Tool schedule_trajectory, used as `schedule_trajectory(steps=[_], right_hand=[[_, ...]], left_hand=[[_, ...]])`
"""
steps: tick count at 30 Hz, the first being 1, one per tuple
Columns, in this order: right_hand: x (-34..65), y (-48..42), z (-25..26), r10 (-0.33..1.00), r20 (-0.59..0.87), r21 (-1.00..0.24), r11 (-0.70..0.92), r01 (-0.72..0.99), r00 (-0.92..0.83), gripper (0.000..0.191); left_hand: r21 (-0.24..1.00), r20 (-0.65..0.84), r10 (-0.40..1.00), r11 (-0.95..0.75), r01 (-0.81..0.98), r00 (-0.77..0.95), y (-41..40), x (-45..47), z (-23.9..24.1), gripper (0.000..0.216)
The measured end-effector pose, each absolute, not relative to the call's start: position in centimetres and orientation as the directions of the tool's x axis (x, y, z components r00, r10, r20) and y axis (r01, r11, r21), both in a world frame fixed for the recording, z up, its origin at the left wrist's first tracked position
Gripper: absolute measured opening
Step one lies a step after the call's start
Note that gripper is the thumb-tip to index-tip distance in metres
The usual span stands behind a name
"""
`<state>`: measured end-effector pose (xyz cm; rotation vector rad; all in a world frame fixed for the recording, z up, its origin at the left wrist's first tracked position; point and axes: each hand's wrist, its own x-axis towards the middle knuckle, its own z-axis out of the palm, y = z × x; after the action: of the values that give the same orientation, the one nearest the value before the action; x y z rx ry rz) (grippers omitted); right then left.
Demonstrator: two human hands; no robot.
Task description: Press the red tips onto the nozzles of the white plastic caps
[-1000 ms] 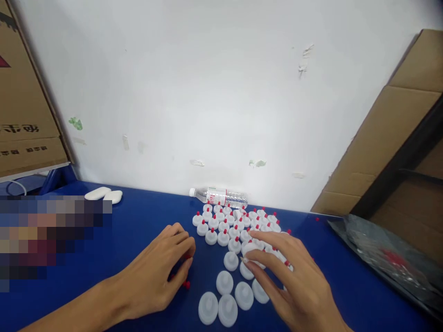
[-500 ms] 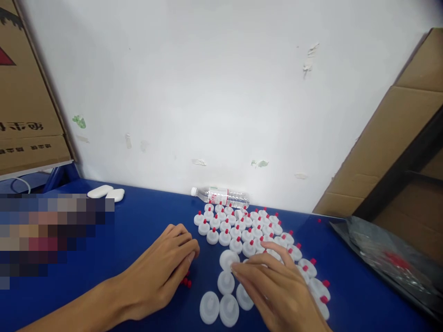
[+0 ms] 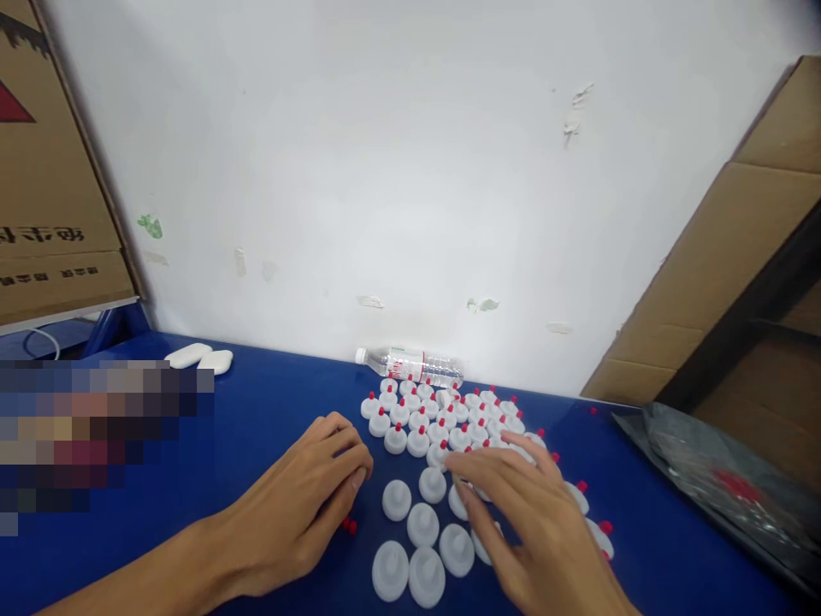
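The left hand (image 3: 301, 492) curled beside red caps (image 3: 352, 528), seemingly keeping them handy, its grip too hidden to tell, while the right hand (image 3: 535, 505), grip parted, hung over white lids (image 3: 427, 580) spread within reach on the worktop (image 3: 275, 385).

Clock face centred on my frame. My left hand (image 3: 308, 505) at 7: fingers curled, contents hidden, small red tips (image 3: 352, 528) beside the thumb. My right hand (image 3: 526, 505) at 5: fingers bent over white caps, can't tell if it grips one. Bare white caps (image 3: 423, 525) at 6; red-tipped caps (image 3: 418, 441) grouped at 5. Clear bottle (image 3: 410, 366) lying at 6, neck toward 9, against white wall (image 3: 410, 171). Blue table (image 3: 288, 385). Grey plastic bag (image 3: 693, 445) at 4, cardboard panel (image 3: 718, 248) at 3, printed cardboard (image 3: 57, 188) at 10.
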<state>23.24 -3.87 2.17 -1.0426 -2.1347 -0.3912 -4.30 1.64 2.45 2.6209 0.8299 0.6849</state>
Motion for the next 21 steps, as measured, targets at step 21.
schedule_trajectory(steps=[21], right_hand=[[23.4, -4.3, 2.6, 0.523, 0.736, 0.017, 0.62, 0.784, -0.43, 0.017]], left_hand=[[0.276, 0.559, 0.464, -0.886, 0.373, 0.687, 0.3, -3.9, 2.7, 0.021]])
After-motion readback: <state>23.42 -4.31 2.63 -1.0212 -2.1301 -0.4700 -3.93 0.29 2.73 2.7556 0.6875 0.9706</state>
